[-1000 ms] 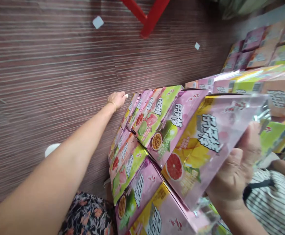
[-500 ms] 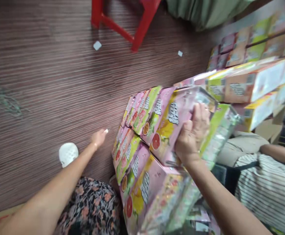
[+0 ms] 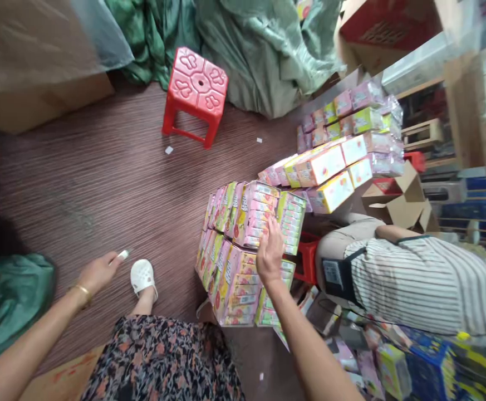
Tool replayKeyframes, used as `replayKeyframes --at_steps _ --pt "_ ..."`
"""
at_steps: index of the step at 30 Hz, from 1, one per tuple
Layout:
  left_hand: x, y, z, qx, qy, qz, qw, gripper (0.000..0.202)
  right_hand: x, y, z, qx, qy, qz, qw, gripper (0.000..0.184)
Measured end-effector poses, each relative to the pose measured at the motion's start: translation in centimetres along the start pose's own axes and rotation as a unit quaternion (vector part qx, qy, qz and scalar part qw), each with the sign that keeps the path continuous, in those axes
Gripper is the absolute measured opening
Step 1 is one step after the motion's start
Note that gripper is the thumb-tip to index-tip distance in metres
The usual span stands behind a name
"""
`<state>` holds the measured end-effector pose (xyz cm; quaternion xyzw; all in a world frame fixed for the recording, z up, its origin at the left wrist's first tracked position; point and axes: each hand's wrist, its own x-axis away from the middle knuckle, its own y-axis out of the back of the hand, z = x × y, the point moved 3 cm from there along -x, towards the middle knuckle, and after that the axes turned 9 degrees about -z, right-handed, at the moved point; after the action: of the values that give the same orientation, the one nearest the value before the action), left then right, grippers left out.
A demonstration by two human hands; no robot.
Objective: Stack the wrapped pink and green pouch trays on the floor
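My left hand (image 3: pixel 98 274) is out over the floor, pinching a small white object (image 3: pixel 123 254) whose kind I cannot make out. My right hand (image 3: pixel 271 253) lies against the front of the stacked fruit-print boxes (image 3: pixel 231 275), with its fingers stretched out. These pink, yellow and green boxes stand side by side in two tiers. Their near ends show rows of small packets behind what looks like a clear window.
Beyond the stack stand more fruit-print boxes (image 3: pixel 324 167). A red plastic stool (image 3: pixel 196 92) is on the brown floor (image 3: pixel 113 189). Green cloth covers (image 3: pixel 263 50) lie behind it. At right, a person in a striped top (image 3: pixel 418 278) sits by an open carton (image 3: pixel 410 195).
The view has pulled back and shows more of the room. My right hand has gone from gripping an upper box to lying flat at the stack's front. My left hand has moved left.
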<state>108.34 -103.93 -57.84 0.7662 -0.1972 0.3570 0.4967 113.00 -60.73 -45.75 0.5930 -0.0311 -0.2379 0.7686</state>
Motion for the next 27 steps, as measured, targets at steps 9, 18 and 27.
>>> replayKeyframes --at_steps 9,18,27 --pt "8.8 -6.4 -12.9 0.008 -0.16 0.06 0.985 0.034 13.4 -2.7 -2.5 0.06 0.021 0.097 0.993 0.054" --pt "9.2 -12.1 -24.1 -0.011 -0.212 0.01 0.977 0.042 12.6 -2.9 -3.4 0.058 0.017 0.095 0.994 0.058" --pt "15.8 -19.0 -18.1 -0.04 -0.23 0.093 0.968 0.044 12.7 -3.0 -3.4 0.045 -0.015 0.088 0.995 0.057"
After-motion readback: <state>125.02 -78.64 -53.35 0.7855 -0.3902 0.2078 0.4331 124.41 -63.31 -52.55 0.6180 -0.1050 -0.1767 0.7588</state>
